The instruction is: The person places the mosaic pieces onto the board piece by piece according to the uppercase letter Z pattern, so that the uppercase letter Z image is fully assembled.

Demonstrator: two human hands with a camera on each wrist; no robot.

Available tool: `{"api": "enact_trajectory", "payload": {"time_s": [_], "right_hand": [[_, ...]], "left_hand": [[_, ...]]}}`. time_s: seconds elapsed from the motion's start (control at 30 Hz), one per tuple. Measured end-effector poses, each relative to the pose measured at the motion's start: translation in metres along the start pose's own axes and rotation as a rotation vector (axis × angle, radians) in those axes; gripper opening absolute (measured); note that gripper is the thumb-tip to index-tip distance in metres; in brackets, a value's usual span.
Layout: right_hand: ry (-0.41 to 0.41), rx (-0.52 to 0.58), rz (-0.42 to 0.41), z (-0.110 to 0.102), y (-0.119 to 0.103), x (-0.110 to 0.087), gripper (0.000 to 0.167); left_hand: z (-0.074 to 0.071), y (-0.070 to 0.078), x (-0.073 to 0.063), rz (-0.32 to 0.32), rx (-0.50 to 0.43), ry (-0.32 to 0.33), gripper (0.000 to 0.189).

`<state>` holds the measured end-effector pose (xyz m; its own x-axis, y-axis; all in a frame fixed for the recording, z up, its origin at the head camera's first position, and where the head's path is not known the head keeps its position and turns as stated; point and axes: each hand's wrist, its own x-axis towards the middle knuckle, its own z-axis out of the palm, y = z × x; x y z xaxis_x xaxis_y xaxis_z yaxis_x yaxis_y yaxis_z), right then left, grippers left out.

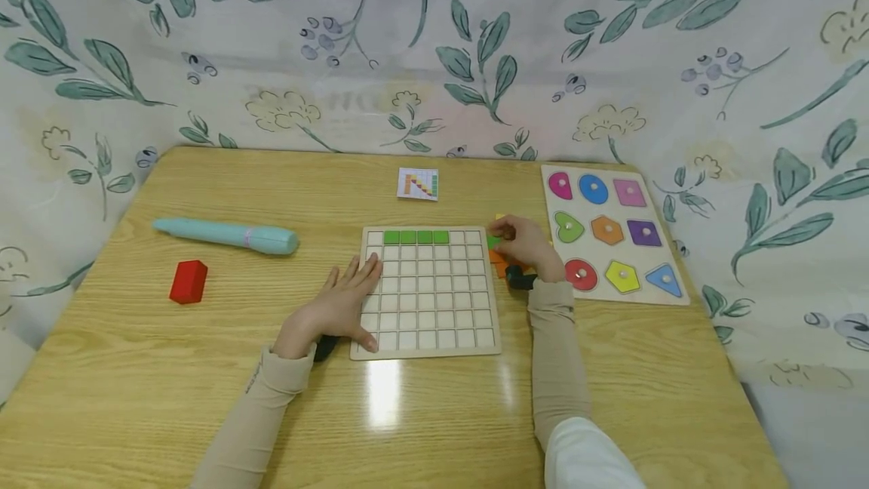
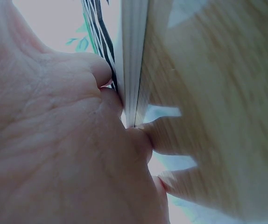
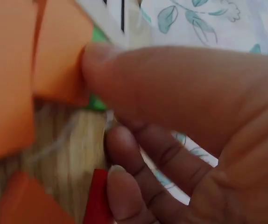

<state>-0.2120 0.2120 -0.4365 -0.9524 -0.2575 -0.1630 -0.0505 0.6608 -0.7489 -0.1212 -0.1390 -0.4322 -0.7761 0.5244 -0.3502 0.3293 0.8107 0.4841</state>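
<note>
A pale wooden grid board [image 1: 425,354] lies mid-table, with several green squares [image 1: 416,237] in its top row. My left hand [image 1: 337,306] rests with spread fingers along the board's left side. In the left wrist view, those fingers [image 2: 138,142] meet the board's edge [image 2: 133,51]. Just past the board's right edge, my right hand [image 1: 523,240] bends over a small pile of orange blocks [image 1: 498,266]. Its thumb [image 3: 101,56] presses at a green block [image 3: 97,102] beside an orange block [image 3: 61,56]; the index fingertip is hidden. A red block [image 3: 98,198] shows below the curled fingers.
A printed pattern card [image 1: 417,184] lies beyond the board. To the right is a knobbed shape puzzle [image 1: 566,247], near my right hand. A turquoise pen-shaped object [image 1: 224,235] and a red block [image 1: 188,281] lie at left. A leaf-patterned cloth [image 1: 380,81] hangs behind the table.
</note>
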Motion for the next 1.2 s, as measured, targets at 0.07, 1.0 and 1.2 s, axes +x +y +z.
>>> {"api": "enact_trajectory", "payload": {"time_s": [0.07, 1.0, 1.2], "right_hand": [[0.005, -0.029, 0.002, 0.000, -0.002, 0.001, 0.039], [0.213, 0.207, -0.044, 0.052, -0.034, 0.024, 0.026], [0.186, 0.193, -0.023, 0.055, -0.039, 0.022, 0.025]], "left_hand": [[0.000, 0.000, 0.000, 0.000, -0.002, 0.002, 0.137], [0.000, -0.002, 0.001, -0.003, -0.010, -0.014, 0.138], [0.001, 0.000, 0.000, -0.002, -0.013, -0.011, 0.137]]}}
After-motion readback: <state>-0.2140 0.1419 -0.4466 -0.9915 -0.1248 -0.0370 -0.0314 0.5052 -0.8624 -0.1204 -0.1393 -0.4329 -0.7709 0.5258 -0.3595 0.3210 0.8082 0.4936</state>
